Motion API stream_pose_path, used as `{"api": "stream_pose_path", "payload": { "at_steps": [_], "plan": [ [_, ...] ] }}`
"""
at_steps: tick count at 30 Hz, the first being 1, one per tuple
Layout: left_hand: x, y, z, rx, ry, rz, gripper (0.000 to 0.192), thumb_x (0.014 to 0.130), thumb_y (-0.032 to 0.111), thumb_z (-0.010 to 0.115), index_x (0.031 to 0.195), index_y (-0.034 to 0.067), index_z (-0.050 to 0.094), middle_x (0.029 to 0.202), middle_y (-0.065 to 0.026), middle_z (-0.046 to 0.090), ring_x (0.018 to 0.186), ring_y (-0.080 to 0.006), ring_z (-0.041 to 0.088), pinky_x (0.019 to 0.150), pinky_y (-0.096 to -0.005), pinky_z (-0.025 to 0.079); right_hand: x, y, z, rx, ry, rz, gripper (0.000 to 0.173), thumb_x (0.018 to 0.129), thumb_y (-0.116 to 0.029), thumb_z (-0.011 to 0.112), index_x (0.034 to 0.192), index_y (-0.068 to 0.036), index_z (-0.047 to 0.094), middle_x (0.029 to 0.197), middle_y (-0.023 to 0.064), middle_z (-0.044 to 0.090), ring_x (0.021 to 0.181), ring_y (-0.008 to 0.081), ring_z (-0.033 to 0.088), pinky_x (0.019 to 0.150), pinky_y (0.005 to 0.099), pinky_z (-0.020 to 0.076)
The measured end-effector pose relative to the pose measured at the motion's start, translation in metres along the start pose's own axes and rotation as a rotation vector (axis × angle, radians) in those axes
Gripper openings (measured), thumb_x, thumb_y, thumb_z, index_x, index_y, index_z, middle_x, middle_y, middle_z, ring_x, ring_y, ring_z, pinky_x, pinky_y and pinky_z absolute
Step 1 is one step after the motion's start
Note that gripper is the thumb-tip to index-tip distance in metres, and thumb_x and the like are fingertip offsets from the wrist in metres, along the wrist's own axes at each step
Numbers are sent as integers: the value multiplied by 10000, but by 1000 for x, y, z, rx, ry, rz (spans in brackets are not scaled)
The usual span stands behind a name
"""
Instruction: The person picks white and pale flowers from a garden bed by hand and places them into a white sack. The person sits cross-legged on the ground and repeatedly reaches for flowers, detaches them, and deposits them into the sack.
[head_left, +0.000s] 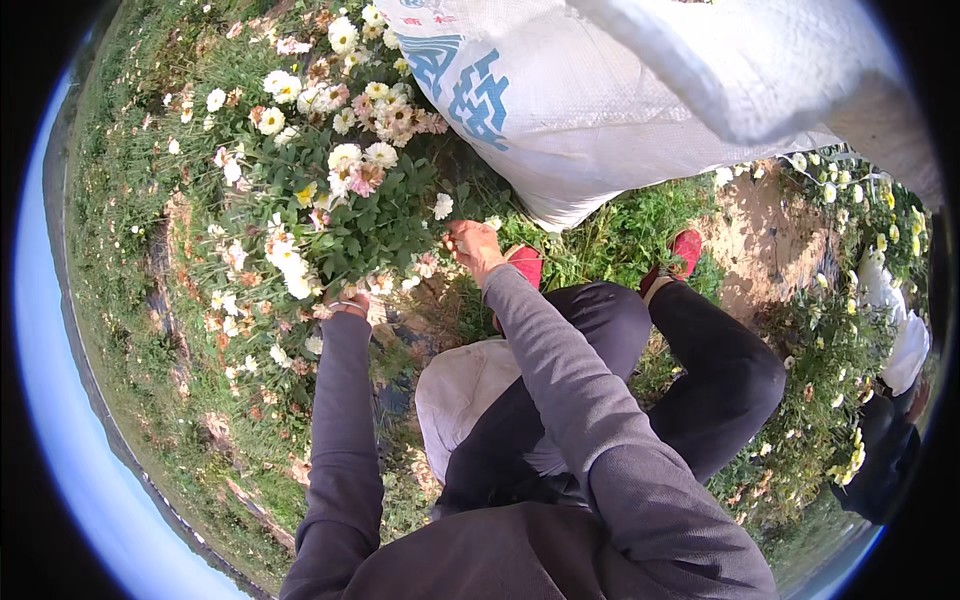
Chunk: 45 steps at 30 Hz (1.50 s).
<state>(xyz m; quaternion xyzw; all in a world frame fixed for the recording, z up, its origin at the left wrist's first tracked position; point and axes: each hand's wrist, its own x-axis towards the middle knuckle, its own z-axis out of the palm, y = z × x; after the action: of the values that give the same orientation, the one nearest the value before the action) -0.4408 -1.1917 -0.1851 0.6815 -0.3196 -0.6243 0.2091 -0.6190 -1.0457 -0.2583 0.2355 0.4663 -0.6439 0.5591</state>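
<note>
A leafy chrysanthemum bush (375, 225) with white and pinkish blooms stands before me. My left hand (351, 303) reaches in under its lower flowers. Petals and leaves hide most of those fingers, so whether they grip anything is unclear. At the right side of the bush is my right hand (474, 244), its fingers bent and close together. Just above its fingertips shows a single white flower (443, 206). Whether a stem lies between the fingers is too small to tell.
A large white woven sack (585, 150) with blue printing looms at top right. I sit on a pale cushion-like bundle (457, 390), my red shoes (526, 264) on weedy ground. More flower rows (825, 360) grow at right, near another person's dark clothing (877, 457).
</note>
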Motion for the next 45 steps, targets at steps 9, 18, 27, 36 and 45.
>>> {"api": "stream_pose_path", "payload": {
  "at_steps": [9, 18, 27, 36, 45],
  "plan": [
    [12, 27, 41, 59, 10, 6, 361, 817, 232, 603, 1095, 146, 389, 983, -35, 494, 867, -182, 480, 620, -350, 421, 48, -9, 41, -219, -382, 63, 349, 814, -176, 533, 1128, -46, 454, 1099, 55, 503, 901, 163, 496, 635, 341, 470],
    [25, 38, 46, 71, -58, 24, 334, 820, 226, 598, 1069, 141, 393, 954, -34, 488, 836, -176, 472, 597, -340, 410, -1, -92, -45, -827, -572, 185, 187, 731, -77, 610, 906, -12, 595, 812, 98, 629, 646, 170, 636, 470, 242, 492],
    [14, 23, 44, 103, -20, 57, 307, 822, 221, 594, 1043, 136, 398, 924, -33, 482, 804, -169, 465, 574, -330, 398, -3, -52, 11, -208, -494, -139, 159, 781, -195, 634, 805, -41, 603, 664, 19, 538, 533, 89, 492, 463, 237, 431],
    [15, 35, 40, 122, -4, 92, 281, 824, 216, 589, 1017, 131, 402, 894, -31, 476, 773, -163, 458, 550, -320, 387, 12, -1, -128, -822, -40, -512, 275, 751, -55, 539, 1010, -109, 614, 617, 96, 576, 539, 183, 555, 576, 300, 456],
    [1, 39, 16, 135, 21, 72, 256, 827, 210, 584, 991, 127, 406, 864, -30, 471, 741, -156, 450, 527, -310, 376, 115, 20, -122, -1503, 39, -718, 211, 667, -175, 643, 815, -41, 574, 832, 181, 615, 823, 341, 591, 684, 424, 481]
  ]
}}
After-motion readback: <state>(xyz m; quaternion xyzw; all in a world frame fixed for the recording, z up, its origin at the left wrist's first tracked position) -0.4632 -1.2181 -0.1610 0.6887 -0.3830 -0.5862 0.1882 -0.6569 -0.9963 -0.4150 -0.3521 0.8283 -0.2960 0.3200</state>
